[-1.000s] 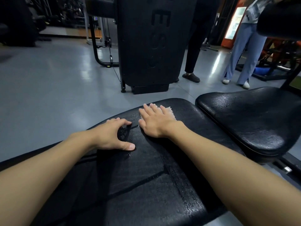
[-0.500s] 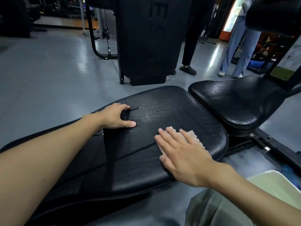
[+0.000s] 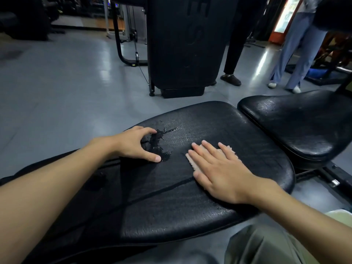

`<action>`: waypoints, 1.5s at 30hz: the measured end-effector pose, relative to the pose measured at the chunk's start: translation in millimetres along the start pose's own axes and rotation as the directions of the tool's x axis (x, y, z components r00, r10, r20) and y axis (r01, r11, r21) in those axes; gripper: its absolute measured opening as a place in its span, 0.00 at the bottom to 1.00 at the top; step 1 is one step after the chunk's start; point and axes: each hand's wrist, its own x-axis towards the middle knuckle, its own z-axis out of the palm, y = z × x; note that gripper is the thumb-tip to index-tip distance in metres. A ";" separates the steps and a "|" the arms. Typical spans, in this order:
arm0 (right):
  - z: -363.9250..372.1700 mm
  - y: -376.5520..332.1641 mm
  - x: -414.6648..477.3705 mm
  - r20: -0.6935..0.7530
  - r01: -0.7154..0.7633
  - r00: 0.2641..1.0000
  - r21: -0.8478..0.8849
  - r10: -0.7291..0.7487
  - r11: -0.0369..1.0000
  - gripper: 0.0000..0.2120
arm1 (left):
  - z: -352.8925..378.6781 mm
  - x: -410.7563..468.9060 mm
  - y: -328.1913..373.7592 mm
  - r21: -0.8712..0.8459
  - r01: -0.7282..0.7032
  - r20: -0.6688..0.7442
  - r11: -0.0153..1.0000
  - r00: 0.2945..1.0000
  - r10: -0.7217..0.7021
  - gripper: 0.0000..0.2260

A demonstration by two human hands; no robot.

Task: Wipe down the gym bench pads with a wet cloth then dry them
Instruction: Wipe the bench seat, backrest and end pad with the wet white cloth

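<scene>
Change, right hand: the right hand [image 3: 219, 172] has swept the cloth [image 3: 229, 151] from the far edge of the long pad [image 3: 171, 206], down to its near right edge, and now back up toward the middle right.
Change, left hand: the left hand [image 3: 137, 143] stays put beside the tear [image 3: 158, 143].
Right hand state: flat, fingers straight, pressing the cloth down, not clenched round it.
Left hand state: braced on the pad, fingers arched, grasping nothing.
Cloth: on the long pad, mostly hidden under the right palm, with a frayed edge showing past the fingers.
Meaning: probably the wet pass, still under way in back-and-forth strokes; the long pad shows damp streaks and the seat pad [image 3: 295, 126] glistens. Drying looks not yet begun.
Count, hands: two.
Count, cloths: one.
Count, pads on the bench: two in view.
Count, tears: one.
Count, bystanders: two, legs only, one in dark trousers [image 3: 234, 54], one in blue [image 3: 291, 54].
Count, basins: one pale rim [image 3: 341, 212] at the lower right.
</scene>
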 end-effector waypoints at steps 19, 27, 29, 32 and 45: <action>-17.5 13.6 203.6 0.038 -0.152 0.988 0.007 0.151 0.988 0.29 | 8.5 5.4 -0.1 0.038 0.021 -0.041 0.999 0.999 -0.019 0.51; -3.0 -24.1 60.9 -0.001 -0.011 1.000 -0.014 0.011 1.000 0.31 | 4.3 -7.6 6.9 0.010 0.040 -0.018 0.999 0.999 -0.040 0.56; 3.5 -31.2 24.5 -0.021 0.018 1.000 -0.028 -0.018 0.999 0.36 | 4.4 -10.3 10.3 0.026 0.049 -0.019 0.998 0.999 -0.049 0.51; 14.6 -37.5 -14.5 -0.112 0.027 0.993 -0.045 -0.032 0.999 0.33 | 2.0 -15.2 13.6 0.036 0.068 0.000 0.997 0.998 -0.068 0.54; 19.4 -37.4 -59.2 -0.141 0.096 0.984 -0.061 -0.104 0.993 0.25 | -7.9 -34.3 -9.8 -0.006 0.117 -0.006 0.993 0.993 -0.117 0.54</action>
